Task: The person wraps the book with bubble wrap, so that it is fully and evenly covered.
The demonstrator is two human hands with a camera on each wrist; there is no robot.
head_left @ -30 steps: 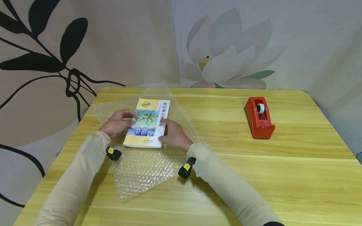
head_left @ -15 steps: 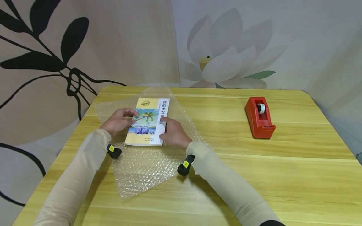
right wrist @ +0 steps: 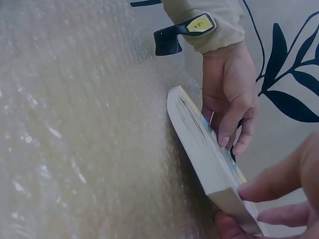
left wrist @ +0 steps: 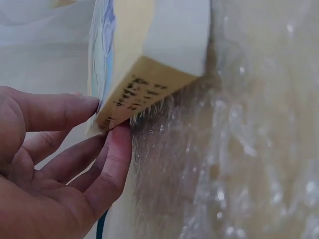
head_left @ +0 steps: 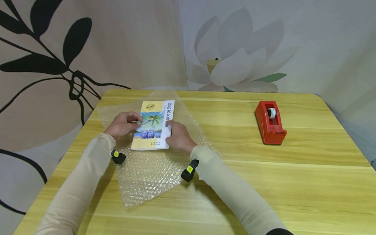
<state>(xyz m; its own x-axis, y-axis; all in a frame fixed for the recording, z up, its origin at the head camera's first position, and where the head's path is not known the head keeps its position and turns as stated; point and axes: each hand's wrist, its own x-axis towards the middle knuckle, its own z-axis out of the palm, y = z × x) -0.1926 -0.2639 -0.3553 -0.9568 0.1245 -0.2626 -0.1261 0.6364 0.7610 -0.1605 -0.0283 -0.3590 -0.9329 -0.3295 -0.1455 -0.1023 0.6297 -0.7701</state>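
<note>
A paperback book (head_left: 152,129) with a yellow, blue and white cover lies face up above the sheet of bubble wrap (head_left: 149,179) in the head view. On its left edge my left hand (head_left: 121,125) pinches the book; the left wrist view shows fingertips on the cover and against the lettered yellow spine (left wrist: 134,92). My right hand (head_left: 180,137) grips the right edge, low on the book. Seen from the right wrist, the page edges (right wrist: 199,144) are tilted, with fingers of the right hand (right wrist: 289,186) on both faces.
A red tape dispenser (head_left: 270,125) with a roll inside stands at the right of the wooden table (head_left: 264,189). The bubble wrap lies askew, one corner reaching the table's back edge. Behind is a patterned cloth backdrop (head_left: 141,42).
The book has shifted slightly toward the back and turned a little. My right hand and forearm have moved a bit left with it, while the left hand has stayed nearly still.
</note>
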